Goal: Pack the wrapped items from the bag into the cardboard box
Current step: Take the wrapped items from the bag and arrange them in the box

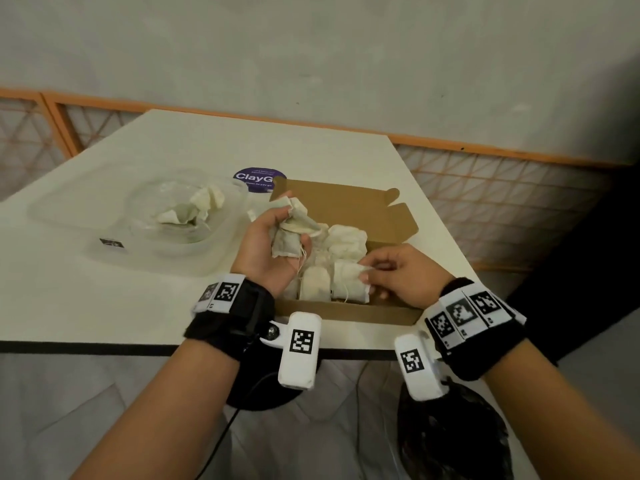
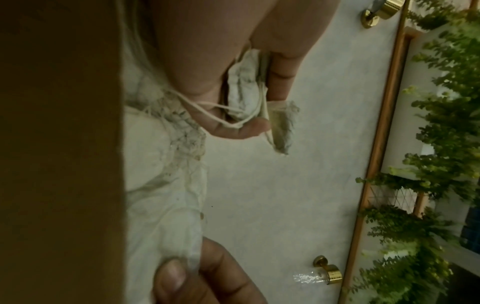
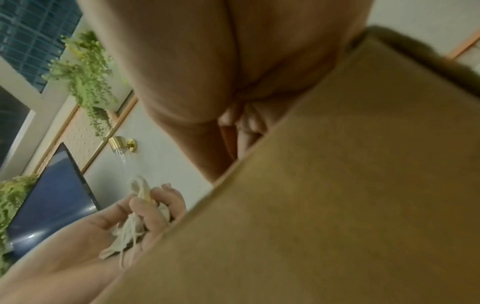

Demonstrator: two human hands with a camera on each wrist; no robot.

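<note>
An open cardboard box (image 1: 346,311) sits near the table's front edge with several white wrapped items (image 1: 346,244) lying in it. My left hand (image 1: 273,244) hovers over the box's left side and grips a bunch of wrapped items with strings (image 1: 294,226); the left wrist view shows the same bunch (image 2: 244,90) between its fingers. My right hand (image 1: 384,275) reaches into the box's near right corner and pinches the top of a wrapped item (image 1: 349,282). A clear plastic bag (image 1: 86,209) lies to the left with a few wrapped items (image 1: 194,209) inside.
A round purple sticker (image 1: 256,178) lies behind the box. The box's lid (image 1: 349,209) stands open toward the back. The table's front edge (image 1: 104,346) is close to my wrists. An orange-framed lattice panel (image 1: 485,188) runs behind the table.
</note>
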